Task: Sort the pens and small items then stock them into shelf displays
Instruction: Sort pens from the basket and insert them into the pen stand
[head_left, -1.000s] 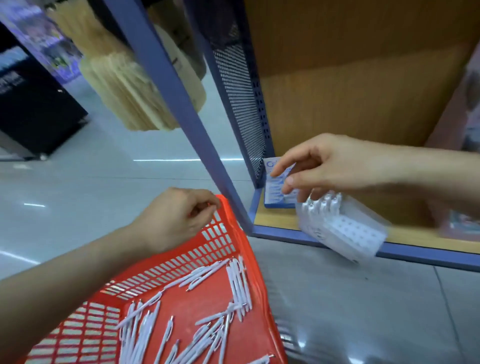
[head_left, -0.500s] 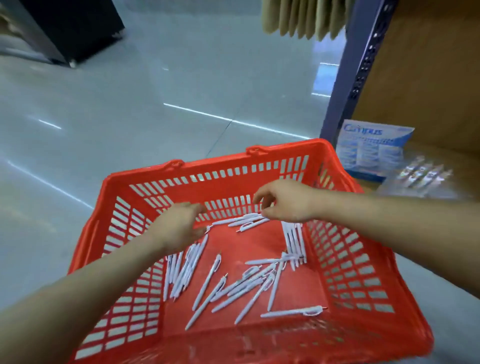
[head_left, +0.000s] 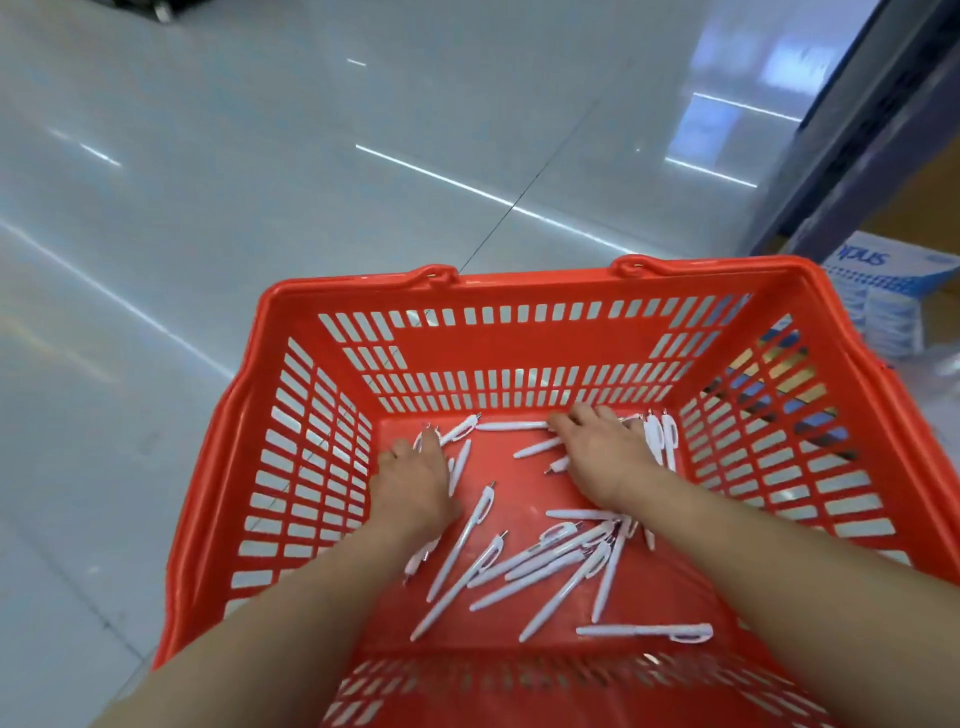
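Head view: glossy tiled floor (head_left: 208, 208), red basket (head_left: 519, 285). Your right hand (head_left: 602, 457) lies spread on white pens (head_left: 540, 566); left hand (head_left: 415, 480) touches pens, curl unclear.

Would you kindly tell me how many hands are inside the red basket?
2. The left hand rests on white pens near the basket's left wall; the right hand covers pens toward the far right corner.

A glossy pale tiled floor (head_left: 260, 208) fills most of the view, and a thin dark joint line runs down it from 12 o'clock. A red slatted basket (head_left: 519, 283) sits on it at 6 o'clock. At 2 o'clock a low wooden shelf (head_left: 914, 202) bears a blue-and-white box (head_left: 883, 291), with a clear plastic pack (head_left: 943, 364) just beside the box at 3 o'clock.
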